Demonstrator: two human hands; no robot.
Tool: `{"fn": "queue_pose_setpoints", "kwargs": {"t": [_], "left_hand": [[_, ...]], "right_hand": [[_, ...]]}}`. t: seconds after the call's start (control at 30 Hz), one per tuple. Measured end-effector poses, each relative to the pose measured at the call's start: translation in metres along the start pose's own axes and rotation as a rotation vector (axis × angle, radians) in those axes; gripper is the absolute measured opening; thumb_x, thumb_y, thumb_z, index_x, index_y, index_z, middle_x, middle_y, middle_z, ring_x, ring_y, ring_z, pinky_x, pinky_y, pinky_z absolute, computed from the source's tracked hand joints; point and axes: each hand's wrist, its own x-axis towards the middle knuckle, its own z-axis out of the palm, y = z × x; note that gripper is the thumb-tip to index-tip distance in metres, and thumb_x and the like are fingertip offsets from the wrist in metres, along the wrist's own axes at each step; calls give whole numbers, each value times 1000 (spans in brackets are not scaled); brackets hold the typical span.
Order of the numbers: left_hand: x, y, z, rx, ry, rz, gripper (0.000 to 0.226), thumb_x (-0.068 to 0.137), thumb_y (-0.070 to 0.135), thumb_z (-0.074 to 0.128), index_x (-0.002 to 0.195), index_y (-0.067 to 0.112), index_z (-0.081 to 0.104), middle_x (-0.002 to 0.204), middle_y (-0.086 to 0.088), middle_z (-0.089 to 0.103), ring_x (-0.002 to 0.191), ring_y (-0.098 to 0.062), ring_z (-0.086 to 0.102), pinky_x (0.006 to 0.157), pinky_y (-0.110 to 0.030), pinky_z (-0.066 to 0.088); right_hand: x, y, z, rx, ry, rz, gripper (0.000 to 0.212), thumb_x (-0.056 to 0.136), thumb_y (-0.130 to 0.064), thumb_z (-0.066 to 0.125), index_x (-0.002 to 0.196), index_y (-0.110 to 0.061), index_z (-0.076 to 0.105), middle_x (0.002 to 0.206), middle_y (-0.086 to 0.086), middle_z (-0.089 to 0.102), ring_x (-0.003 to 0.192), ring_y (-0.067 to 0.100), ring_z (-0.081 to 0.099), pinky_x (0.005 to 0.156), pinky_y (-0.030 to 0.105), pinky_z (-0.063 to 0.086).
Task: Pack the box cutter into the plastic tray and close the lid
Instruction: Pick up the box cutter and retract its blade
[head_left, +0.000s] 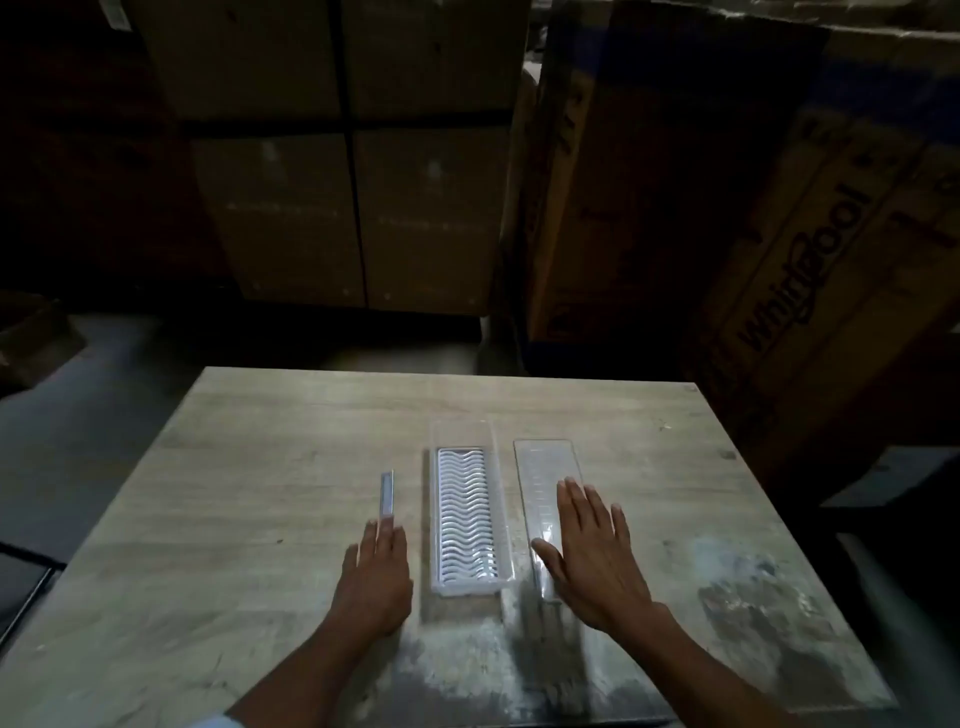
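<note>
A slim silver box cutter (387, 493) lies lengthwise on the wooden table (260, 467), left of centre. My left hand (375, 579) rests flat just behind it, fingertips touching its near end, fingers apart. A clear plastic tray (469, 512) with a white wavy ribbed insert sits in the middle. To its right lies the flat transparent lid (545, 473). My right hand (592, 553) is spread flat over the near half of the lid, holding nothing.
Tall cardboard boxes (363, 156) stand behind the table, and a large printed carton (779, 234) leans at the right. The table's near part is stained and worn. The room is dim.
</note>
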Motion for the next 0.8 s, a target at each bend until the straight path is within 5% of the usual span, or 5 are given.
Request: {"fn": "queue_pose_setpoints", "kwargs": {"t": [0.27,0.37,0.47,0.53,0.8], "left_hand": [[1,-7,13,68,-146,46,79,97,36,44,155,7,0,165,-16,-16,154,-34,-7,123,-53,14],[2,-8,17,32,-17,33,68,91,34,53,149,6,28,163,-20,18,146,-38,28,111,-50,39],[4,-12,19,74,124,22,46,68,31,78,108,13,64,112,-12,64,95,-32,63,68,-45,57],[5,-14,19,42,182,-16,42,61,27,83,97,17,65,98,-7,64,82,-29,62,58,-42,55],[18,-15,19,-198,177,-264,40,72,13,80,106,7,59,94,-16,59,84,-37,61,62,-45,57]], "right_hand": [[2,-6,14,-12,-72,33,98,79,-75,-12,159,-19,-8,170,0,-6,157,21,-4,125,49,1],[7,-4,12,-9,-84,32,99,78,-76,-12,159,-19,-5,170,1,-1,157,21,2,125,50,5],[16,-2,9,-25,-88,20,100,78,-76,-13,159,-20,-3,170,1,2,156,21,6,125,50,7],[22,0,8,-24,-83,10,103,76,-78,-17,159,-20,-1,170,2,4,156,22,8,124,51,9],[32,-5,10,23,-118,10,93,82,-75,-5,159,-22,0,170,2,5,156,21,8,125,48,9]]}}
